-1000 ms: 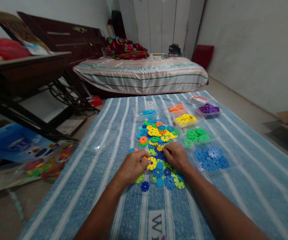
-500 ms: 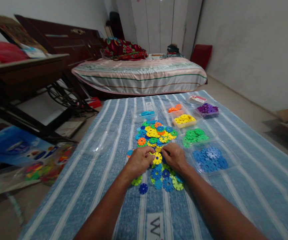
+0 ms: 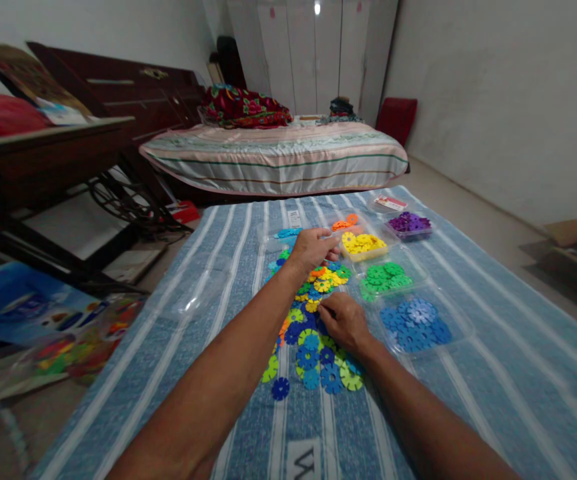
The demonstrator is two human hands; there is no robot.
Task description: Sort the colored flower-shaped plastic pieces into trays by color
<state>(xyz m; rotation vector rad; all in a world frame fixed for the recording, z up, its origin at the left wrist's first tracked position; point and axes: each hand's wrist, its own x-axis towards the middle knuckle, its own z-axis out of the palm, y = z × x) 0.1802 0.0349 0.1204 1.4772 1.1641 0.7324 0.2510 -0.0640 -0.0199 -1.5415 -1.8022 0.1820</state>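
Observation:
My left hand [image 3: 315,248] is stretched over the far part of the mixed pile, its fingers apart beside the box of yellow pieces [image 3: 365,245]. At its fingertips a yellow snowflake disc [image 3: 349,241] shows at the box's left side, apart from the fingers. Lower down, my right hand [image 3: 345,321] rests by the pile with its fingers pinched at the edge of another yellow snowflake disc [image 3: 312,306]. Around both hands spreads the mixed pile of notched discs [image 3: 313,340], blue, lime, yellow and orange. My left forearm covers part of it.
Clear boxes hold green discs [image 3: 387,277], blue discs [image 3: 415,323], purple discs [image 3: 408,222], orange discs [image 3: 345,222] and light-blue discs [image 3: 287,233]. A clear lid [image 3: 193,297] lies left on the striped cloth [image 3: 168,373]. A bed [image 3: 278,157] stands beyond.
My left hand has moved from the near pile up and forward to the yellow box, letting go of the yellow disc. The right hand stays in place. The view has tilted slightly.

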